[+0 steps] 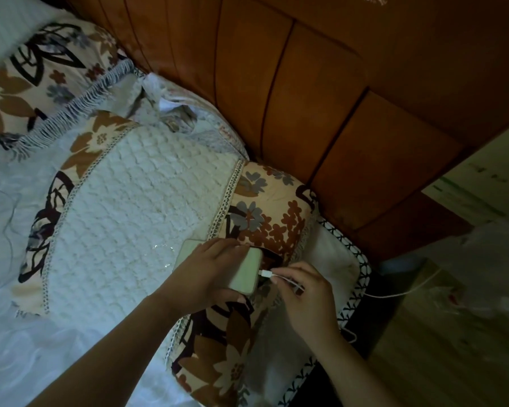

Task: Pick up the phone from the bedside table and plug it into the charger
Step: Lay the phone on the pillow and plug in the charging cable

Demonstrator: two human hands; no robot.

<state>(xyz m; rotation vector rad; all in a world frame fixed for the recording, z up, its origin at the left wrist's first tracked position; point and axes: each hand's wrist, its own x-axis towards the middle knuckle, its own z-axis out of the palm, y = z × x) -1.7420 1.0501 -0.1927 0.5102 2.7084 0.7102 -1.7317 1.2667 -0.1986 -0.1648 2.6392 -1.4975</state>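
Observation:
A pale green phone (244, 273) lies over the flowered pillow, held across its back by my left hand (206, 271). My right hand (303, 292) pinches the white plug of the charger cable (265, 273), whose tip touches the phone's right end. From my fingers the white cable (394, 295) trails right, off the bed's edge toward the wooden surface. Whether the plug sits fully inside the port cannot be told.
A large pillow (135, 212) with a white quilted middle and flowered border lies under my hands. A second flowered pillow (41, 77) sits at the upper left. The brown padded headboard (306, 98) runs behind. A wooden surface (441, 348) lies to the right.

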